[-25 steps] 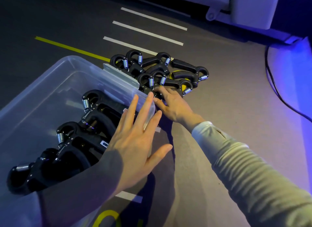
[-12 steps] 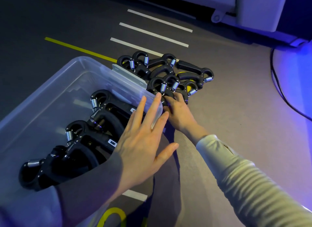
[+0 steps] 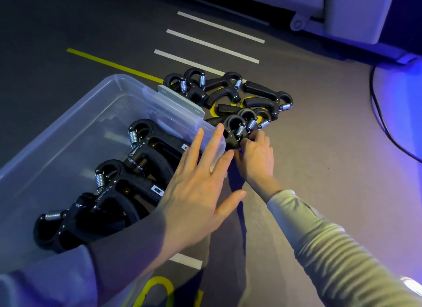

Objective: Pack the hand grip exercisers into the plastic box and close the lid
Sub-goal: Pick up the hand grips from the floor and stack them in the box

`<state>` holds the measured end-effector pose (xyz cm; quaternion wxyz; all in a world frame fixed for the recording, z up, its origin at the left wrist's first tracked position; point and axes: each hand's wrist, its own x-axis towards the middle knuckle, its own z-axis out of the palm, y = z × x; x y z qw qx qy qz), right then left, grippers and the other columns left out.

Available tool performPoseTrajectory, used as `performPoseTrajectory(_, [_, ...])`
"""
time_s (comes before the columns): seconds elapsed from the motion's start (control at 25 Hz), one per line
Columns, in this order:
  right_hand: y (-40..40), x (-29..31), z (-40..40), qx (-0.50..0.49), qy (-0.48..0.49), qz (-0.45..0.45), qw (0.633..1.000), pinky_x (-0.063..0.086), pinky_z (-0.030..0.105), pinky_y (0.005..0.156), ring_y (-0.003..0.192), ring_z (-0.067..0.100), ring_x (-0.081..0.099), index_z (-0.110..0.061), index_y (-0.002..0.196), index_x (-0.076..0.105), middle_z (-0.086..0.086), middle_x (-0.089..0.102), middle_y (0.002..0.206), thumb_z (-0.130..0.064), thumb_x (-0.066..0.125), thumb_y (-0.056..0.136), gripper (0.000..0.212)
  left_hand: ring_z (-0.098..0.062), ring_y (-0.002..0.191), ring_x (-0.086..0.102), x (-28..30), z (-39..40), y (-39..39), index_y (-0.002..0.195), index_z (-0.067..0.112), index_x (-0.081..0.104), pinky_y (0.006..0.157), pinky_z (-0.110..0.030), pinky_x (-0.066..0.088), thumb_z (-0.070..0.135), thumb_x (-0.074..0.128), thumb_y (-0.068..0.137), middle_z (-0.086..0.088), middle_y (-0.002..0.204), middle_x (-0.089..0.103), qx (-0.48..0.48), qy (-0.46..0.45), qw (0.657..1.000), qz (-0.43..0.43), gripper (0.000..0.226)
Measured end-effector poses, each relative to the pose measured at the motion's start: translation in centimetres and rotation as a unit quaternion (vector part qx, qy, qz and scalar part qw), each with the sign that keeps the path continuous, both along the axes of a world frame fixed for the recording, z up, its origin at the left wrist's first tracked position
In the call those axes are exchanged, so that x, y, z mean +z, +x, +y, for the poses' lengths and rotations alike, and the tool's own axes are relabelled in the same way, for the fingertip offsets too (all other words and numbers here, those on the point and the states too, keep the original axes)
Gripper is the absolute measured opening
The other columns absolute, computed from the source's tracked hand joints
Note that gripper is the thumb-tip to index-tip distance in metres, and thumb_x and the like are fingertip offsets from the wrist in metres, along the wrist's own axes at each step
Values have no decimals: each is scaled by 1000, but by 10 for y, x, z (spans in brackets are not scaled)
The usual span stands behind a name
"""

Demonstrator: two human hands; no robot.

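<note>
Head view, looking down: a clear plastic box [image 3: 68,133] sits on the grey floor [image 3: 319,146], lid off, holding three black hand grip exercisers [image 3: 137,169] in a row along its near side; the far half of the box is bare. The left hand [image 3: 201,192] lies flat over the box's right corner, fingers straight and slightly spread, touching the rim. Just beyond that corner, beside the box's white latch [image 3: 180,98], a pile of loose exercisers [image 3: 230,96] lies on the floor. The right hand [image 3: 255,156] reaches into the pile's near edge, fingers curled around the nearest exerciser [image 3: 233,128], which touches the box wall. Open floor stretches right of the pile toward a black cable [image 3: 379,114]. White stripes [image 3: 214,46] and a yellow line [image 3: 114,64] mark the floor behind.
</note>
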<state>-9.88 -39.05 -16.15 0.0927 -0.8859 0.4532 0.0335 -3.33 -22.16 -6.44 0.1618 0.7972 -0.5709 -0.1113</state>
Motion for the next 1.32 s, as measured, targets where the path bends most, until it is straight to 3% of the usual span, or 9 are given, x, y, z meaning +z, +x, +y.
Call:
performPoseTrajectory(0.08, [-4,-3,1,-4,-17,-58,998,40,39,82,105,34,46,-2,108,55,15,45,121,-29,50,93,31,-27,143,-2,0,0,0,138,14,39,111,-43,18,59,27,86,-5,157,1,-2,1,1000,7,70])
performPoseTrajectory(0.16, [-7,-3,1,-41,32,-196,979,43,41,73,90,37,55,-1,104,51,17,56,105,-22,49,94,23,-27,143,-4,0,0,1,139,15,38,111,-44,18,59,26,86,-4,157,-1,-2,4,1000,15,70])
performPoseTrajectory(0.24, [-9,3,0,-81,100,-319,939,49,43,70,80,36,62,-3,100,50,15,64,90,-18,49,95,16,-25,143,-6,0,0,1,139,16,37,112,-44,16,60,24,85,-2,157,-3,-2,9,1000,18,71])
performPoseTrajectory(0.36, [-11,18,2,-124,192,-428,874,56,41,79,82,20,70,-10,100,48,7,66,90,-14,48,96,6,-25,143,-5,2,0,0,140,15,37,113,-46,18,59,24,85,-2,157,-2,1,11,1000,22,71])
performPoseTrajectory(0.52, [-20,50,11,-154,250,-540,789,57,31,77,84,16,69,-21,97,46,0,63,90,-8,46,96,12,-23,143,-10,5,1,2,144,20,26,115,-44,10,62,24,86,-1,156,-8,-2,11,999,33,72])
performPoseTrajectory(0.72, [-38,110,28,-119,318,-626,702,54,30,79,92,20,69,-24,98,48,-5,67,96,-14,44,96,11,-15,138,-27,16,16,6,144,26,-13,113,-38,-11,67,11,82,0,151,-29,-3,33,999,40,79])
performPoseTrajectory(0.92, [-39,163,61,-59,358,-661,657,52,25,61,75,12,68,-17,99,44,3,61,91,-17,38,99,7,-15,138,-25,35,72,17,146,23,-6,111,-39,-13,68,4,78,1,152,-23,8,49,999,-16,82])
performPoseTrajectory(1.12, [-10,194,110,-50,470,-557,683,54,29,55,70,19,69,-13,108,41,3,69,85,-16,34,102,10,-18,141,-12,43,161,31,145,19,24,111,-43,-10,73,-10,74,-3,156,2,26,120,992,-40,95])
performPoseTrajectory(1.32, [26,201,155,-3,501,-462,732,57,31,73,81,19,66,3,123,38,10,65,89,6,49,91,34,-24,143,7,32,214,46,140,18,36,113,-43,-1,74,-20,69,-6,154,20,38,168,984,-53,107])
